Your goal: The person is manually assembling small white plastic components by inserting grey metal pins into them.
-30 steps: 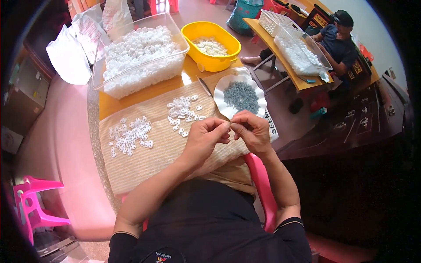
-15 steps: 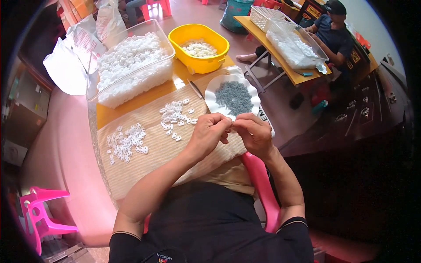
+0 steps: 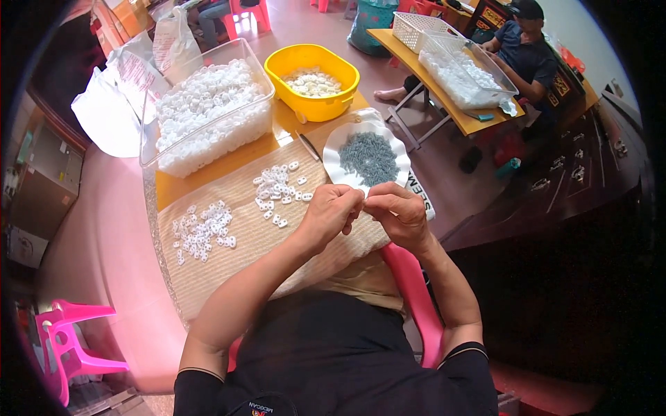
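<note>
Meeting in closed pinches, hold unclear, the hands (image 3: 330,213) partly cover the white dish (image 3: 332,150) near white pieces (image 3: 274,184).

You have a tan, finely striped cloth (image 3: 201,281) at centre-left, white pieces (image 3: 208,227) there, grey pieces (image 3: 369,159) upper centre, yellow tub (image 3: 316,108) above.

Looks bright over the table (image 3: 168,197), washes out the white bag (image 3: 104,123) at upper left, and glows pinkish on the floor (image 3: 114,243). Sinks to near black at lower right. Renders left hand (image 3: 331,213) and right hand (image 3: 401,216) fairly sharp. Bends edges toward a dark rim.
</note>
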`<state>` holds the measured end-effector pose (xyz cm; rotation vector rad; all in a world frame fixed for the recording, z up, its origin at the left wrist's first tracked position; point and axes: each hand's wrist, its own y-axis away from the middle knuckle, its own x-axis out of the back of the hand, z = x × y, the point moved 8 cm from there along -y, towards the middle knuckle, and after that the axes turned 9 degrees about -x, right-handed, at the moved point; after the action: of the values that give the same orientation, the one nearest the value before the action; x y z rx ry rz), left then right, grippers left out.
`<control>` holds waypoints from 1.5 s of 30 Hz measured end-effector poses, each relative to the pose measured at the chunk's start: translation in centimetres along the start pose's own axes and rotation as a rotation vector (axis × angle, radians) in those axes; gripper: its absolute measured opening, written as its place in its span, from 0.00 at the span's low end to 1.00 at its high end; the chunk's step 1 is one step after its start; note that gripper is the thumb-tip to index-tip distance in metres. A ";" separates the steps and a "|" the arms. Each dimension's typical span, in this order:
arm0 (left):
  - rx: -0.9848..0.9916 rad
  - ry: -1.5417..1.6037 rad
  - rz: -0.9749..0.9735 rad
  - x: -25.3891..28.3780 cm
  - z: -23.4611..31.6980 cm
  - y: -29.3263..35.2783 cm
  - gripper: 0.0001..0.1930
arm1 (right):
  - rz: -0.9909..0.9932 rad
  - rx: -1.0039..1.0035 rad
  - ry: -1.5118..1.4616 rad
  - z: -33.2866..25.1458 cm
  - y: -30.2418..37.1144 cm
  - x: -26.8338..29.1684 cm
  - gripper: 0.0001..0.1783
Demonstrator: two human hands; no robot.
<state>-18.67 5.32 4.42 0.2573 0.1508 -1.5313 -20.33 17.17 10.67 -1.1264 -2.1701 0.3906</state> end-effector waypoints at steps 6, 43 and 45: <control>-0.024 -0.005 0.024 0.3 -0.3 -0.3 0.15 | -0.011 -0.135 -0.072 1.4 0.1 -0.3 0.07; -0.225 -0.173 0.130 1.2 -0.4 0.6 0.13 | 0.120 -0.596 -0.425 6.5 1.7 -2.1 0.07; -0.219 -0.164 0.133 1.2 -0.6 0.6 0.12 | 0.125 -0.590 -0.414 6.4 1.7 -2.0 0.07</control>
<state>-18.03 4.28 3.57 -0.0324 0.1667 -1.3837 -22.71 16.71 4.22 -1.6169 -2.6835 0.0224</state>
